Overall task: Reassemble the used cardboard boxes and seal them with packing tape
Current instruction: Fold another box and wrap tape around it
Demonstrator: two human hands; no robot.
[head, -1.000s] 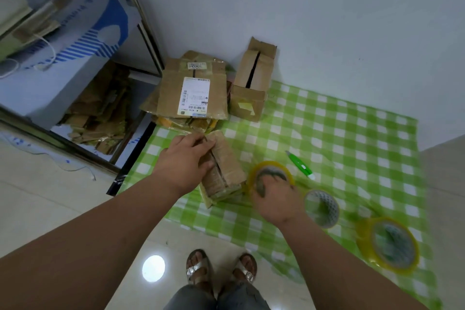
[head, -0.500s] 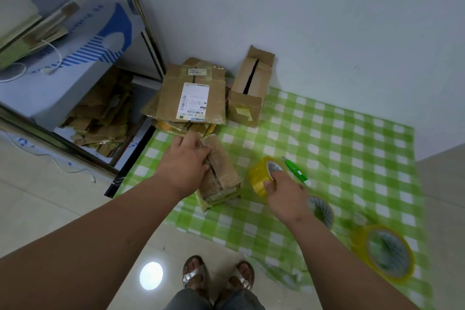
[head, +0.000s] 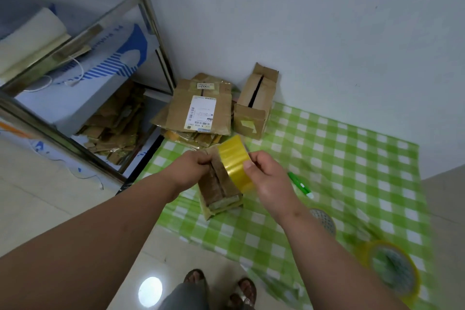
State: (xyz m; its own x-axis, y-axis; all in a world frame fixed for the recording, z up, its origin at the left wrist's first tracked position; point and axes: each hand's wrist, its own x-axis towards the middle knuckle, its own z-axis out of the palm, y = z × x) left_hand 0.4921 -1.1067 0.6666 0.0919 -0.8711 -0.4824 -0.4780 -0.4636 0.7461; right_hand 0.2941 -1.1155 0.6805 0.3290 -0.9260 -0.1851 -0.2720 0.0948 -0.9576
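Observation:
A small worn cardboard box (head: 219,191) lies on the green checked cloth (head: 339,158). My left hand (head: 193,166) grips its far left top edge. My right hand (head: 269,179) holds a roll of yellow packing tape (head: 234,161) just above the box's top, thumb pressed on the roll's outer face. A stack of flattened boxes (head: 201,111) with a white shipping label lies near the wall. To the right of that stack stands a small box (head: 254,106) with a slit between its top flaps.
A green and white cutter (head: 300,185) lies on the cloth right of the box. Two more tape rolls, one (head: 324,220) pale, one (head: 392,269) yellow, lie at lower right. A metal shelf (head: 148,20) with cardboard scraps stands at left. My sandalled feet (head: 219,287) are on the tiled floor.
My right hand lifted the yellow tape roll off the cloth and carried it left, above the small box. My left hand stayed on the box's far end.

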